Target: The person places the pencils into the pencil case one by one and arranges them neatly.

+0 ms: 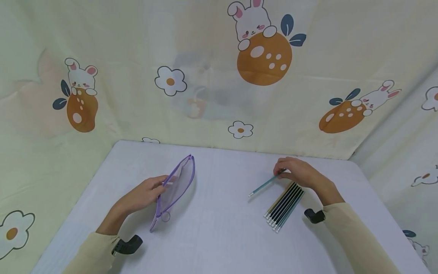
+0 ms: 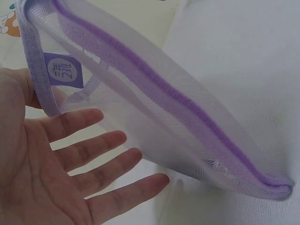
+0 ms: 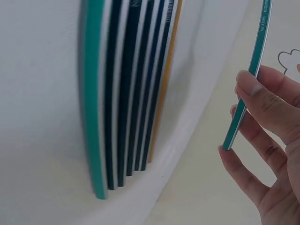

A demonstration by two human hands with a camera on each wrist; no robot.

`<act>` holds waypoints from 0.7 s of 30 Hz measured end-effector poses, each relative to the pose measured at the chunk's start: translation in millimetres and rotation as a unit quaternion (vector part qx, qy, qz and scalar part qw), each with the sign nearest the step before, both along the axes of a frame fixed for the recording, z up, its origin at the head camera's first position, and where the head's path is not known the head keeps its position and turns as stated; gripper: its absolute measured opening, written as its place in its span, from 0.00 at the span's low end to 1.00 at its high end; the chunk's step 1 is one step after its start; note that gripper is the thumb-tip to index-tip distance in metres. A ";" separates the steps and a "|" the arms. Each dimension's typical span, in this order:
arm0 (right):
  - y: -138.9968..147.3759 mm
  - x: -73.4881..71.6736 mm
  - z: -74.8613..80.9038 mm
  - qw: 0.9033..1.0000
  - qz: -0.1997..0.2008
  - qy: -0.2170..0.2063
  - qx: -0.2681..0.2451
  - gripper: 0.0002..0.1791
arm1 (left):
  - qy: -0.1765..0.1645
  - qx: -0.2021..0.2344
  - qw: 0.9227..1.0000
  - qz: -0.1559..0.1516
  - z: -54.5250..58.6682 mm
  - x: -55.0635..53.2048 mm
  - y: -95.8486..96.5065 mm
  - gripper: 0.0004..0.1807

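Note:
A translucent mesh zip pouch with purple edging stands tilted, its mouth parted. My left hand pinches one side between thumb and index finger, and the other fingers spread apart in the left wrist view. A purple label shows on the mesh. Over on the right, my right hand holds a single green pencil by one end, slanted above the table. The right wrist view shows thumb and fingers pinching this pencil. Beside that hand lies a row of several pencils, dark, green and yellowish.
A white-covered table lies under both hands. Behind it hangs a cream curtain printed with rabbits and flowers. Black wrist cameras sit at the left sleeve and right sleeve. A small ring hangs at the pouch's near end.

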State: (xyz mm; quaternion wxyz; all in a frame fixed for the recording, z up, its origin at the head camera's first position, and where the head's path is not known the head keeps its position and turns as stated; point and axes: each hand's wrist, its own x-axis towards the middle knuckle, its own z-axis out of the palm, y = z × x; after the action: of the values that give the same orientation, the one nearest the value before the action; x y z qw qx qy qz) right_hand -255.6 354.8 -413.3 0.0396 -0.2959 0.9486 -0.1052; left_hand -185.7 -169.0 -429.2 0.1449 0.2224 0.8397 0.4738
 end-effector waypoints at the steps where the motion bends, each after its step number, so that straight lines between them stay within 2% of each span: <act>1: -1.5 0.0 0.9 1.000 0.001 0.004 0.001 0.13 | 0.001 0.000 1.000 0.000 0.4 0.2 0.0 0.25; 7: -10.3 -0.4 5.6 1.000 0.006 0.022 -0.009 0.14 | -0.006 0.001 1.000 0.002 1.8 0.9 0.3 0.25; 21: -36.6 -2.9 23.3 0.998 -0.005 0.011 -0.056 0.13 | -0.010 -0.005 1.000 0.002 1.5 -1.1 2.8 0.25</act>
State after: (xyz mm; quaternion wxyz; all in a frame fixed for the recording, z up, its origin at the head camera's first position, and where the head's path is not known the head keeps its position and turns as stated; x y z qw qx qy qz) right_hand -258.5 318.2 -390.0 0.0124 -0.2944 0.9430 -0.1550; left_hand -186.9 -166.2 -427.7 0.1538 0.2153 0.8408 0.4722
